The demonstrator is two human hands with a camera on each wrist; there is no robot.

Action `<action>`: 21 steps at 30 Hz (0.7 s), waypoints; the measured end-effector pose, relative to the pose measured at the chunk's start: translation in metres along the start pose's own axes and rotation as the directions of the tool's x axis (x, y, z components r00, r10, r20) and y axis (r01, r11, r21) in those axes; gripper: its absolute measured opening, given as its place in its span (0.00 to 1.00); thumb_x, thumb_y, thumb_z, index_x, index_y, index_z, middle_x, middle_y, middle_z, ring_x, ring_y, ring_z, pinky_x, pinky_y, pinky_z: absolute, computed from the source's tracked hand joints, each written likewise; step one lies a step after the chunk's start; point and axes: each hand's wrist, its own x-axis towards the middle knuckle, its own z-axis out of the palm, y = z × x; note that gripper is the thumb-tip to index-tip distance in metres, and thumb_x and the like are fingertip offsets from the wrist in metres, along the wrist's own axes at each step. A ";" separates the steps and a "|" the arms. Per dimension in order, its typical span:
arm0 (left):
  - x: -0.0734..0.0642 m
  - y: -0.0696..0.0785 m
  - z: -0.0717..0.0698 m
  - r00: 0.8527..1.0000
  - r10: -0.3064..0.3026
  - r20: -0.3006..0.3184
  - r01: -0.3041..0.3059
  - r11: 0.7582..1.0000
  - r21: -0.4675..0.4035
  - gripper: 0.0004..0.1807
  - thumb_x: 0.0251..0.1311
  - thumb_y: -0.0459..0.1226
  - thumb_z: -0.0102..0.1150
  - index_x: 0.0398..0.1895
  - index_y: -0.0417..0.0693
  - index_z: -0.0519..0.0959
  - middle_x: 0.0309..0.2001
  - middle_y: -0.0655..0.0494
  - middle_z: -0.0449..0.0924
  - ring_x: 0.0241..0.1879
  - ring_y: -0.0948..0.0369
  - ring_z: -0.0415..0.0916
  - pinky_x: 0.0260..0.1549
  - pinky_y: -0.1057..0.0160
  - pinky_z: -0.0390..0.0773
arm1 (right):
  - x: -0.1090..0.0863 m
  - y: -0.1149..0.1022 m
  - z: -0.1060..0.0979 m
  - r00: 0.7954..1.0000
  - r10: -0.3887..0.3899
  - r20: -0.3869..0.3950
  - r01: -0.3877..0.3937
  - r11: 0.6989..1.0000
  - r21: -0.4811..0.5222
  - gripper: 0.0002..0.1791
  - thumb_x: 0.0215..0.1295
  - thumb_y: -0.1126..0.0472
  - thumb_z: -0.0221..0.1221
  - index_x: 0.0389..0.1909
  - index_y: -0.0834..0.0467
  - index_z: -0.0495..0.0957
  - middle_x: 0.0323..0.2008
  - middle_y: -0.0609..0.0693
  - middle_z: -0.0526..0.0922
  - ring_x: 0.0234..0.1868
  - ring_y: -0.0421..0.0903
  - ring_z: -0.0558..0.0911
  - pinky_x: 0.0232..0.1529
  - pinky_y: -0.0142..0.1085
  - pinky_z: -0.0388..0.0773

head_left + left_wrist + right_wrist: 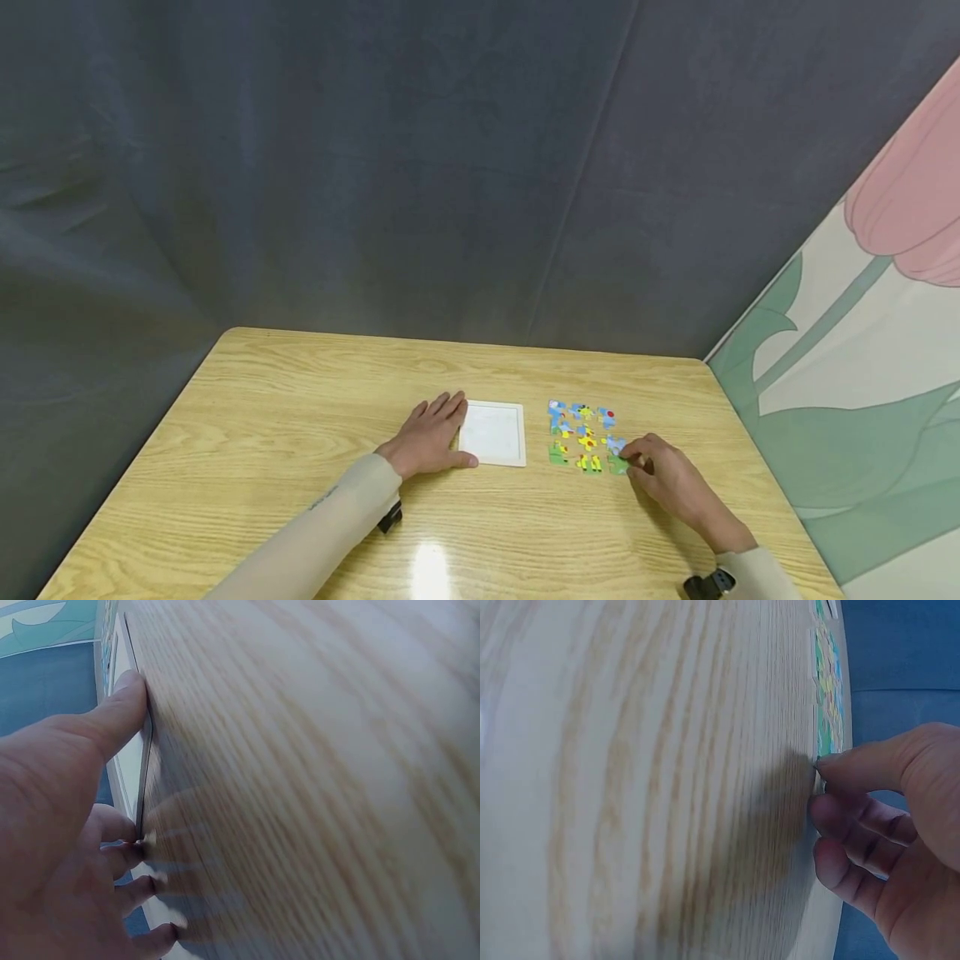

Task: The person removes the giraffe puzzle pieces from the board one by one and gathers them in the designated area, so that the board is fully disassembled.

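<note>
My left hand [431, 437] lies with spread fingers along the left side of a white square puzzle frame [492, 433]. Its thumb [127, 697] rests on the frame's near edge, as the left wrist view also shows. To the right of the frame, several colourful jigsaw pieces [587, 438] lie loosely apart in rows, blue at the top, yellow in the middle and green at the bottom. At their lower right corner my right hand [667, 479] pinches a green jigsaw piece [617, 465] between thumb and curled fingers. The fingertips partly hide that piece.
A light wood-grain table [300, 400] carries everything. Behind it hangs a dark curtain [420, 183]. Along the right side stands a wall panel with a painted tulip [915, 200]. Dark camera straps [708, 585] sit on the wrists.
</note>
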 end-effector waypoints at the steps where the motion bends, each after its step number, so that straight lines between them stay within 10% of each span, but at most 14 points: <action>1: 0.000 0.000 0.000 1.000 0.000 0.000 0.000 1.000 0.000 0.54 0.71 0.62 0.61 0.88 0.44 0.50 0.89 0.49 0.42 0.89 0.46 0.40 0.85 0.38 0.46 | 0.000 -0.001 0.000 1.000 0.006 -0.001 -0.006 1.000 0.004 0.10 0.68 0.72 0.67 0.48 0.60 0.86 0.41 0.48 0.83 0.34 0.33 0.76 0.34 0.29 0.77; 21: -0.002 -0.001 0.000 1.000 -0.004 -0.027 0.004 1.000 -0.008 0.55 0.70 0.62 0.63 0.87 0.42 0.51 0.89 0.47 0.44 0.88 0.45 0.43 0.85 0.37 0.48 | -0.003 -0.003 0.004 0.999 -0.014 0.037 0.015 1.000 -0.025 0.09 0.69 0.70 0.67 0.47 0.57 0.88 0.37 0.44 0.82 0.32 0.31 0.74 0.31 0.29 0.76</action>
